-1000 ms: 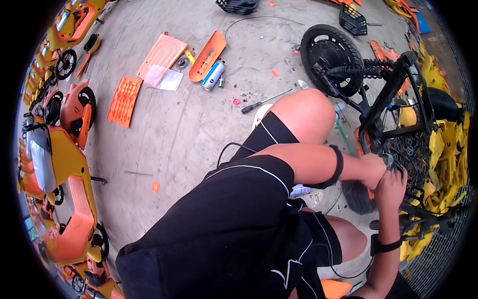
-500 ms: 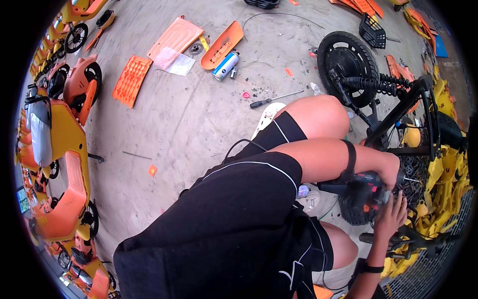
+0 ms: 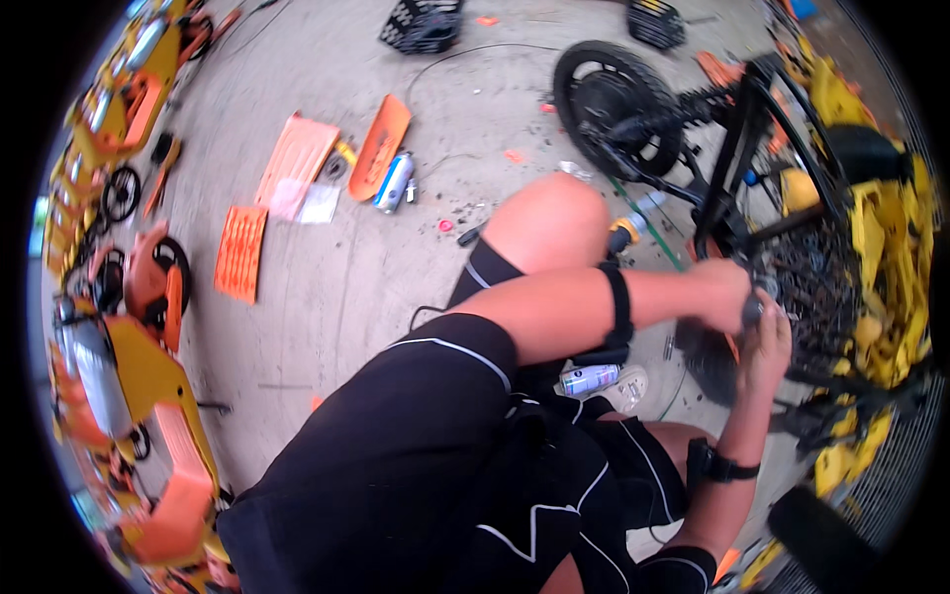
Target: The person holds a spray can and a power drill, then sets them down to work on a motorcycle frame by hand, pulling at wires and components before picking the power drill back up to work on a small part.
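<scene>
The black vehicle frame (image 3: 725, 203) was at the right of the view, its long axis running obliquely from the rear wheel (image 3: 618, 109) at upper middle toward the lower right. The wheel end pointed away from the person; the near end passed into a crowd of dark parts beyond the hands. The spring shock absorber (image 3: 705, 104) extended rightward from the wheel toward the upper tubes, one of which slanted down and to the left.

The left hand (image 3: 720, 294) lay beside the lower part of the frame, its forearm nearly horizontal across the view. Its fingers were curled, but what they enclosed could not be told. The right hand (image 3: 767, 342), raised on a steep forearm, stood just beside it with fingers partly bent; whether they gripped anything was likewise unclear. A dark grey rounded piece (image 3: 753, 313), blurred, showed between the two hands, its axis indistinct.

Yellow body parts (image 3: 881, 247) were heaped to the right of the frame. A spray can (image 3: 591, 379) lay beside a pale shoe (image 3: 628, 391) below the left forearm. Farther left, a blue-and-white can (image 3: 394, 183) lay near an orange trough-shaped cover (image 3: 380, 148) and a ribbed orange panel (image 3: 239, 254).
</scene>
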Demonstrator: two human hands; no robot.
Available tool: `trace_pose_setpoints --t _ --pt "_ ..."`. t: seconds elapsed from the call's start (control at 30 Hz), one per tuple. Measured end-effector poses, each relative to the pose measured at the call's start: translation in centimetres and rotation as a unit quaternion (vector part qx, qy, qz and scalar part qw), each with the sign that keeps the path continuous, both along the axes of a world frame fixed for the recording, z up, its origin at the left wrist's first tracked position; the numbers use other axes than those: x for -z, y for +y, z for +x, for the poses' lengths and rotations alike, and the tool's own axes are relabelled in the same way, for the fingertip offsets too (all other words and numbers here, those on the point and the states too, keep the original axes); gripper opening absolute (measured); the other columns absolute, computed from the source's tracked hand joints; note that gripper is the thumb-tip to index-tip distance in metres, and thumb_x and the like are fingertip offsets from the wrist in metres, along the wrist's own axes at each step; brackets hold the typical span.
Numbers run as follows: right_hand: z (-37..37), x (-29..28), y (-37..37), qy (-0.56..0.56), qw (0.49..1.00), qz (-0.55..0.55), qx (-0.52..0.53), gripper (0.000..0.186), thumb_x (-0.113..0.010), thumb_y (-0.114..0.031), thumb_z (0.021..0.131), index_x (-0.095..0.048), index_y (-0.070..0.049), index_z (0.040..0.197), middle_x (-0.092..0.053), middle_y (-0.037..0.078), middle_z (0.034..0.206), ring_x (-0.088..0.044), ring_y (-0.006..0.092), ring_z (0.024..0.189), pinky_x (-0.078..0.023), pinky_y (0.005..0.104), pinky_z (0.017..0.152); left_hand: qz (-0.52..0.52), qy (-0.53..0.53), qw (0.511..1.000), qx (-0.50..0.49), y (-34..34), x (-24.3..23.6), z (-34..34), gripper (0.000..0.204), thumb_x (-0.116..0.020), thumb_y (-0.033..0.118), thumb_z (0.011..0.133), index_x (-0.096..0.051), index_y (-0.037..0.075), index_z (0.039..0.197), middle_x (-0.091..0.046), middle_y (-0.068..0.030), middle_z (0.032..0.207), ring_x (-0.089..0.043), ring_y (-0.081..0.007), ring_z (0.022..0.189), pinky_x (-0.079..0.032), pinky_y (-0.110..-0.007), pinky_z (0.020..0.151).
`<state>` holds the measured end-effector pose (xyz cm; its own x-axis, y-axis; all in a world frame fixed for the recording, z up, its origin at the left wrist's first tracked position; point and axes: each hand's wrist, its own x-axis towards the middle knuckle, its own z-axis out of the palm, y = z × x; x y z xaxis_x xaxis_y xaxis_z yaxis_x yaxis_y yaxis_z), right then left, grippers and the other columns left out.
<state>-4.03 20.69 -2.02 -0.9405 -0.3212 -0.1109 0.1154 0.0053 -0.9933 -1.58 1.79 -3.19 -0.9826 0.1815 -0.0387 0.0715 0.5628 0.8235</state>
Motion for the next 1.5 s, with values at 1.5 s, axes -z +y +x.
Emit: trace_pose_setpoints --t 1.5 --pt "-6.5 -1.5 7.8 -0.119 0.959 -0.255 -0.033 0.032 -0.053 -0.009 0.104 -0.057 0.004 0.133 -0.068 0.012 0.115 -0.068 0.0204 0.102 -0.056 0.0329 0.093 -0.341 -0.121 0.885 -0.293 -25.7 26.5 -10.6 0.054 -0.072 0.026 0.079 -0.065 -0.003 0.124 -0.07 -0.0237 0.12 -0.07 -0.0324 0.11 -0.056 -0.04 0.094"
